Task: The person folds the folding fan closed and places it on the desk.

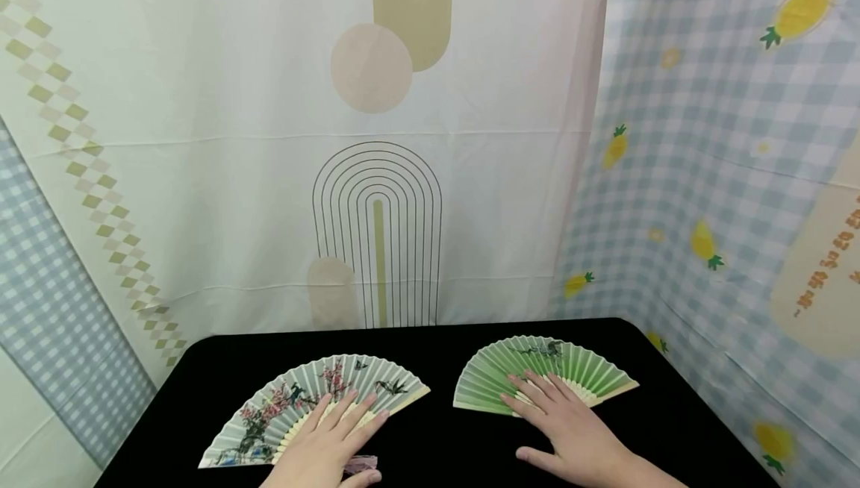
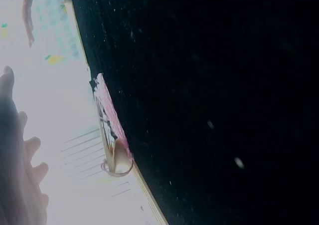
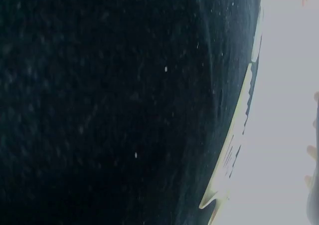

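Spread on the black table (image 1: pixel 437 428) are two folding fans. The white fan (image 1: pixel 269 410), painted with blossoms and birds, lies at the left. My left hand (image 1: pixel 321 447) is held above its ribs, fingers straight and pointing away. A pink tassel (image 1: pixel 363 463) shows by the thumb; in the left wrist view the tassel (image 2: pixel 113 115) lies at the fan's pivot, below the hand (image 2: pixel 20 170). Over the ribs of the green fan (image 1: pixel 487 383), at the right, is my right hand (image 1: pixel 574 428), its fingers extended. In the right wrist view the hand (image 3: pixel 313 170) stands apart from the fan (image 3: pixel 232 145).
Behind the table hangs a pale curtain (image 1: pixel 222 212) with arches and circles. A blue checked curtain (image 1: pixel 672 174) with yellow pineapples hangs close along the right side, and another checked cloth (image 1: pixel 47 309) at the left. The table's far edge has rounded corners.
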{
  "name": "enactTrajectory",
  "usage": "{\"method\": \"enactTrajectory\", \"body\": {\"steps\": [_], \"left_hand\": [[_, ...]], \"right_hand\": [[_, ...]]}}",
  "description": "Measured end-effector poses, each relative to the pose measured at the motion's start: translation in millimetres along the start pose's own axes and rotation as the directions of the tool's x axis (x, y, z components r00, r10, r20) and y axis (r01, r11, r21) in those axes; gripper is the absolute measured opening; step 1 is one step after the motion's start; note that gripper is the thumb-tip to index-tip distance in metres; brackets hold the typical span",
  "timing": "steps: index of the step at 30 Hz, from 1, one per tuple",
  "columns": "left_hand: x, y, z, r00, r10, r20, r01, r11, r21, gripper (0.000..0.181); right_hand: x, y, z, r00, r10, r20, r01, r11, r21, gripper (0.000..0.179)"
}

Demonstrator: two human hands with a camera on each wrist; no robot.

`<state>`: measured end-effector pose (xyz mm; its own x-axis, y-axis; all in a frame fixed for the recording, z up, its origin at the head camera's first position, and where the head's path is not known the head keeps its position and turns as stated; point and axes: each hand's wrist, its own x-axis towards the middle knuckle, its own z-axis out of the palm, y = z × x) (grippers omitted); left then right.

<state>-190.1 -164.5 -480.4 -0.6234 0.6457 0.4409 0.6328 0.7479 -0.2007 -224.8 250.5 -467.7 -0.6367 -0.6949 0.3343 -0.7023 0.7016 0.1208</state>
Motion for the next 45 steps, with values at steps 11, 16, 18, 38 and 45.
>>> {"method": "enactTrajectory", "body": {"steps": [11, 16, 18, 38, 45], "left_hand": [[11.5, 5.8, 7.6, 0.999, -0.047, 0.028, 0.049, 0.996, -0.079, 0.068], [19.0, 9.3, 8.5, 0.995, -0.084, 0.049, 0.089, 0.99, -0.111, 0.067], [22.1, 10.3, 8.0, 0.993, -0.095, 0.07, 0.104, 0.986, -0.132, 0.066], [50.7, 24.3, 18.4, 0.977, -0.169, 0.129, 0.189, 0.969, -0.157, 0.067], [56.1, 25.2, 22.8, 0.974, -0.18, 0.14, 0.202, 0.967, -0.156, 0.067]], "right_hand": [[-8.0, 23, 7, 0.997, 0.074, -0.03, -0.074, 0.997, -0.022, 0.073], [-12.9, 33, 10, 0.988, 0.15, -0.033, -0.15, 0.989, -0.007, 0.07], [-14.9, 38, 11, 0.983, 0.18, -0.032, -0.18, 0.984, -0.004, 0.068], [-28.6, 75, 16, 0.947, 0.317, 0.05, -0.317, 0.948, 0.012, 0.065], [-29.7, 81, 16, 0.944, 0.326, 0.05, -0.328, 0.944, 0.03, 0.064]]}}
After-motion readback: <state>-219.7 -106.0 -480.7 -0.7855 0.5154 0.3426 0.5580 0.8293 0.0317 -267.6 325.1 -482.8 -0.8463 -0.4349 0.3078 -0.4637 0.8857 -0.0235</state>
